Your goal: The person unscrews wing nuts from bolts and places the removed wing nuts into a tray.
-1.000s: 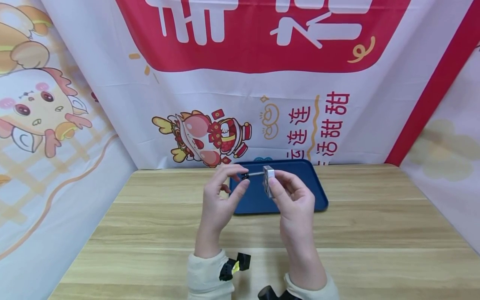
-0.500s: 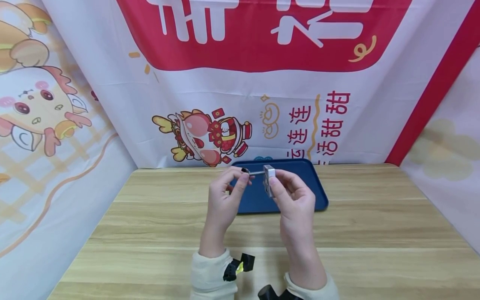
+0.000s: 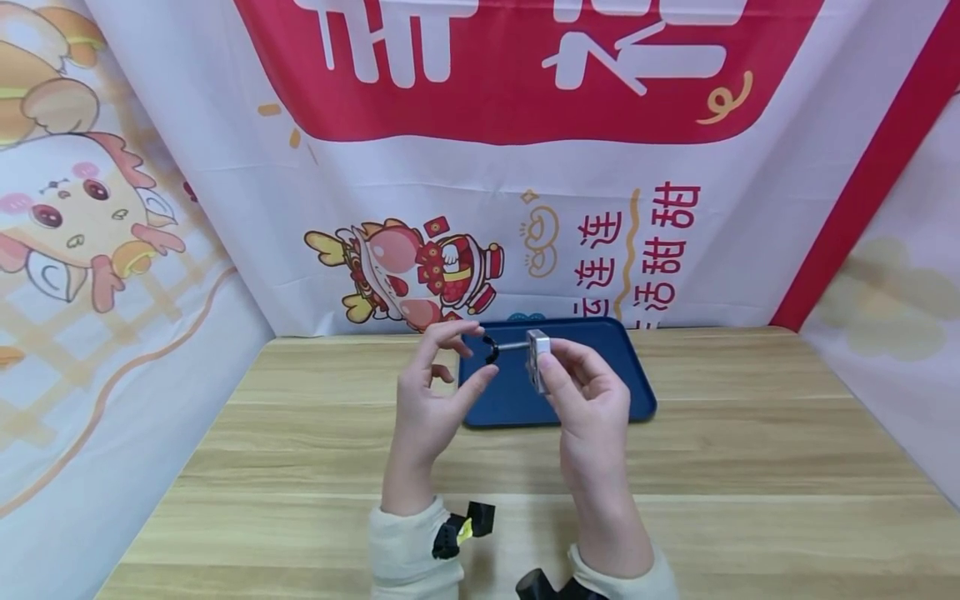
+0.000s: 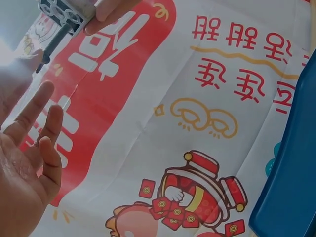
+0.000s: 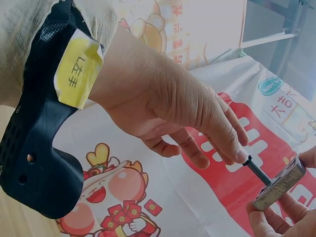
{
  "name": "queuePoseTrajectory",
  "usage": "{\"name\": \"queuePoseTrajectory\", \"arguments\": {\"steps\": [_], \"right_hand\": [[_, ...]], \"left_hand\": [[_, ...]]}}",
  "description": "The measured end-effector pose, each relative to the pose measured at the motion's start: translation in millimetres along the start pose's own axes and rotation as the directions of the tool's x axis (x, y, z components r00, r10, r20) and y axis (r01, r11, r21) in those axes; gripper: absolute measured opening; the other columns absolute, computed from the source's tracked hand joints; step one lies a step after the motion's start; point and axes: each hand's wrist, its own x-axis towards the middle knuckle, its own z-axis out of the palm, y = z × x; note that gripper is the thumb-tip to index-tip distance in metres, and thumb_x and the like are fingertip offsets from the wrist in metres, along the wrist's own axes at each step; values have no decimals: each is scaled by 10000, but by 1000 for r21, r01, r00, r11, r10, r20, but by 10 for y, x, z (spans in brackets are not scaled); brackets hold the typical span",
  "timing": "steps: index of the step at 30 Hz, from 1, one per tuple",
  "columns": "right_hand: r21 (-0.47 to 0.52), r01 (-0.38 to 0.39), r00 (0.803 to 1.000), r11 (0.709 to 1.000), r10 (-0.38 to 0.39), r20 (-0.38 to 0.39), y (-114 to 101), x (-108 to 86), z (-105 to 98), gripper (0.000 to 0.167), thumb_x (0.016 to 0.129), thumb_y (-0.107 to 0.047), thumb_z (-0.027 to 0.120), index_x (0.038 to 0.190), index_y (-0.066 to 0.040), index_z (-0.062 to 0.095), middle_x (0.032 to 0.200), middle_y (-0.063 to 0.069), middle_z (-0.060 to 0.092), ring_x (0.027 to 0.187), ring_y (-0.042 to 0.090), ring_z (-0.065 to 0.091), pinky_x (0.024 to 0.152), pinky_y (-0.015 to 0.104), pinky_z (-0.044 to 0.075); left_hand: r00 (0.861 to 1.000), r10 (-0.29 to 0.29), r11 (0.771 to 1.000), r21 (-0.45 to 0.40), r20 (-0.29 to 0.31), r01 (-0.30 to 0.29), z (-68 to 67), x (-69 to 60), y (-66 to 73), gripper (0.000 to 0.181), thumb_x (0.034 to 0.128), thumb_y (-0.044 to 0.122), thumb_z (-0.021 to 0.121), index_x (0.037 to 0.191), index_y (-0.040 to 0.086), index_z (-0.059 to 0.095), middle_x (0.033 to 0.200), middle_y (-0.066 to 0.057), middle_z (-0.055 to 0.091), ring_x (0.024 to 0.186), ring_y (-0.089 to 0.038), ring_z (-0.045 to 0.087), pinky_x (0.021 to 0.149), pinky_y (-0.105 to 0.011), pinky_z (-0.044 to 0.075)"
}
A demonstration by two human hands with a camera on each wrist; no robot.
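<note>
My right hand (image 3: 596,408) grips a small silver metal block (image 3: 538,362) between thumb and fingers, above the tray. From the block's left face a threaded screw (image 3: 513,346) sticks out to the left, ending in a curved black head (image 3: 491,350). Around that head my left hand (image 3: 431,396) hovers with thumb and fingers spread. Its thumb tip is very close to the head; contact cannot be told. Holes show in the block (image 4: 61,15) in the left wrist view. The right wrist view shows the screw (image 5: 259,170) standing out of the block from the side.
Behind the hands a dark blue tray (image 3: 633,392) lies on the wood-grain table (image 3: 750,467), near its back edge. A printed cloth (image 3: 480,179) hangs behind the table. Black camera mounts sit on both wrists, such as the left one (image 3: 457,533).
My left thumb and fingers pinched the black head half a second ago, then parted and drew slightly left. The head looks turned and shows more. The right hand and block stay put.
</note>
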Motion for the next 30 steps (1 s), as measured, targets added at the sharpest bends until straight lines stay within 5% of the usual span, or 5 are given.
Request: {"name": "queuePoseTrajectory", "arguments": {"steps": [13, 30], "right_hand": [[-2, 0, 1000, 1000, 0, -7, 2, 7, -5, 211, 966, -120, 641, 1147, -12, 656, 1036, 27, 685, 949, 202, 669, 871, 278, 570], [-25, -14, 1000, 1000, 13, -14, -24, -3, 5, 245, 964, -141, 649, 1161, 6, 648, 1032, 21, 685, 939, 165, 677, 873, 270, 566]], "left_hand": [[999, 45, 999, 18, 23, -45, 21, 5, 17, 369, 867, 49, 750, 1215, 132, 660, 1211, -53, 660, 954, -199, 598, 641, -222, 439], [999, -43, 999, 4, -3, 43, 102, 4, 14, 187, 943, 105, 669, 1125, 120, 708, 1166, -45, 697, 968, -209, 597, 645, -232, 467]]}}
